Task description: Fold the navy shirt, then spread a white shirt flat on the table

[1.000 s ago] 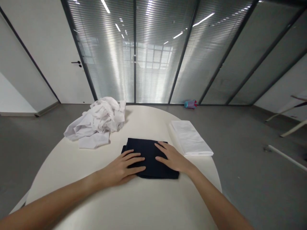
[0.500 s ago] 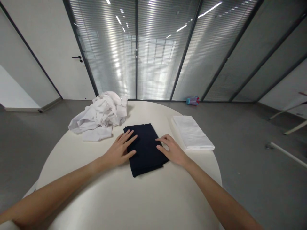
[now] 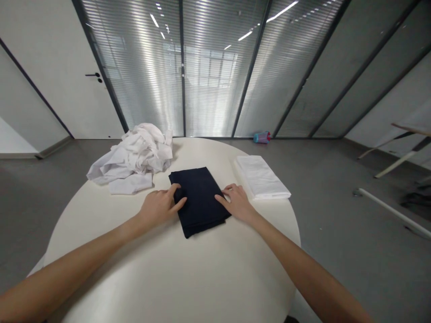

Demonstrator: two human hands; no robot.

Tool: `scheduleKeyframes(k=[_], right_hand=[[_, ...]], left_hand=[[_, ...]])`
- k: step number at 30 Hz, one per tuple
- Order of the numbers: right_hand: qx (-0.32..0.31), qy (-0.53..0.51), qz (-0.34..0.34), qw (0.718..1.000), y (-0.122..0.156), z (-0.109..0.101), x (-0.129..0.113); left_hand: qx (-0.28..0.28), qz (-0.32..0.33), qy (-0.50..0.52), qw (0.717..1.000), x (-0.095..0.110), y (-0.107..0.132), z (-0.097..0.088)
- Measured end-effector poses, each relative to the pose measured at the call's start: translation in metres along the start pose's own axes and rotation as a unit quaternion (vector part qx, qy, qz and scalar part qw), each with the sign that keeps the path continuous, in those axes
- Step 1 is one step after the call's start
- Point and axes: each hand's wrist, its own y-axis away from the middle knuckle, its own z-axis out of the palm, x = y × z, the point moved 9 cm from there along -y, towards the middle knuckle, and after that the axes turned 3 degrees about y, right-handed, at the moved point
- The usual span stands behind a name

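Observation:
A folded navy cloth lies flat on the round white table, its layers showing along the near edge. My left hand is closed at the cloth's left edge, with thumb and index finger on top and the other fingers curled out of sight. At the right edge, my right hand pinches the cloth, thumb on top and fingertips along the side. Just beyond that hand rests a neatly folded white cloth. A crumpled heap of white cloth sits at the table's far left.
The white table has a curved rim, with grey floor around it. Behind it stands a glass partition with blinds, beside a white door. A blue and pink bin lies on the floor. Furniture legs show at right.
My left hand's fingers, spread flat on the navy cloth before, have curled at its left edge. My right hand has drawn in around the right edge. The view has shifted slightly.

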Motion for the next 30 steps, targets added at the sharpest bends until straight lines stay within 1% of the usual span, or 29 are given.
scheduleKeyframes(k=[1,2,4,5,6,7,9,10,11,12,13,14,15,17,19,20,22,24,25,27,28,29,30], right_hand=[[-0.003,-0.014,-0.003,1.0,0.0,0.002,-0.001],[-0.005,-0.032,-0.002,0.999,0.0,0.003,-0.001],[-0.012,-0.099,0.009,0.995,-0.001,0.006,0.001],[-0.018,-0.147,0.016,0.989,-0.002,0.008,0.002],[-0.024,-0.202,0.023,0.979,-0.003,0.009,0.003],[-0.03,-0.259,0.035,0.965,-0.004,0.01,0.004],[-0.037,-0.358,0.078,0.93,-0.005,0.013,0.008],[-0.041,-0.397,0.106,0.911,-0.004,0.014,0.011],[-0.046,-0.432,0.132,0.891,-0.003,0.016,0.012],[-0.054,-0.462,0.151,0.872,-0.001,0.019,0.012],[-0.061,-0.486,0.162,0.857,0.0,0.02,0.01],[-0.066,-0.504,0.163,0.846,0.001,0.02,0.008],[-0.065,-0.513,0.159,0.841,0.001,0.018,0.007],[-0.042,-0.504,0.142,0.851,-0.002,0.005,0.009],[0.002,-0.477,0.122,0.87,-0.006,-0.02,0.021],[0.028,-0.462,0.112,0.879,-0.008,-0.037,0.03],[0.084,-0.429,0.096,0.894,-0.011,-0.076,0.053],[0.141,-0.385,0.092,0.907,-0.014,-0.117,0.082],[0.168,-0.361,0.094,0.912,-0.014,-0.135,0.097],[0.209,-0.325,0.106,0.916,-0.013,-0.16,0.13],[0.22,-0.313,0.12,0.916,-0.012,-0.165,0.146],[0.221,-0.301,0.142,0.917,-0.011,-0.165,0.163],[0.207,-0.279,0.172,0.922,-0.009,-0.16,0.178]], left_hand=[[-0.035,-0.027,0.029,0.999,-0.004,0.001,0.004],[-0.066,-0.042,0.068,0.995,-0.006,0.003,0.009],[-0.102,-0.042,0.176,0.978,-0.004,0.005,0.016],[-0.112,-0.039,0.245,0.962,-0.002,0.007,0.019],[-0.12,-0.042,0.321,0.938,0.0,0.008,0.022],[-0.126,-0.051,0.398,0.907,0.001,0.009,0.024],[-0.127,-0.09,0.528,0.835,0.003,0.009,0.026],[-0.123,-0.117,0.573,0.802,0.002,0.009,0.026],[-0.119,-0.146,0.603,0.775,0.002,0.008,0.027],[-0.117,-0.175,0.621,0.755,0.001,0.006,0.029],[-0.116,-0.198,0.63,0.742,0.001,0.004,0.03],[-0.113,-0.211,0.632,0.737,0.002,0.001,0.03],[-0.104,-0.214,0.63,0.739,0.004,-0.005,0.029],[-0.068,-0.198,0.613,0.762,0.012,-0.02,0.02],[-0.032,-0.157,0.589,0.792,0.03,-0.04,0.009],[-0.019,-0.131,0.58,0.804,0.044,-0.052,0.002],[0.001,-0.066,0.569,0.819,0.079,-0.08,-0.01],[0.015,0.0,0.568,0.823,0.118,-0.112,-0.018],[0.018,0.029,0.569,0.821,0.138,-0.128,-0.019],[0.007,0.064,0.581,0.812,0.173,-0.157,-0.01],[-0.005,0.064,0.588,0.806,0.186,-0.169,-0.001],[-0.025,0.052,0.591,0.805,0.196,-0.179,0.014],[-0.051,0.034,0.587,0.807,0.204,-0.186,0.031]])
